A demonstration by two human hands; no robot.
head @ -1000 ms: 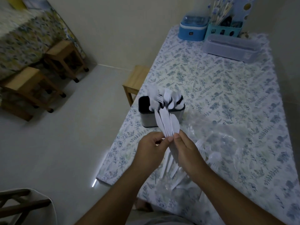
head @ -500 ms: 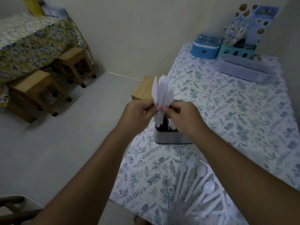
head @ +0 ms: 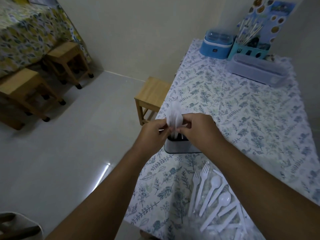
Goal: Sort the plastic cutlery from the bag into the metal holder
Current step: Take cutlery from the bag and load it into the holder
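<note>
At the bench's (head: 242, 108) far edge stand a blue lidded box (head: 217, 46), a teal caddy (head: 249, 51) full of sticks just beside it, and a clear long lidded container (head: 258, 71) in front of the caddy. A wooden stool (head: 152, 97) sits on the floor against the bench's left edge. Two more stools (head: 67, 58) stand beside a floral-covered table (head: 26, 35) at far left.

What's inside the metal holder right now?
Only a few white cutlery handles show in the metal holder; both hands and their bundle cover the rest of its opening.
</note>
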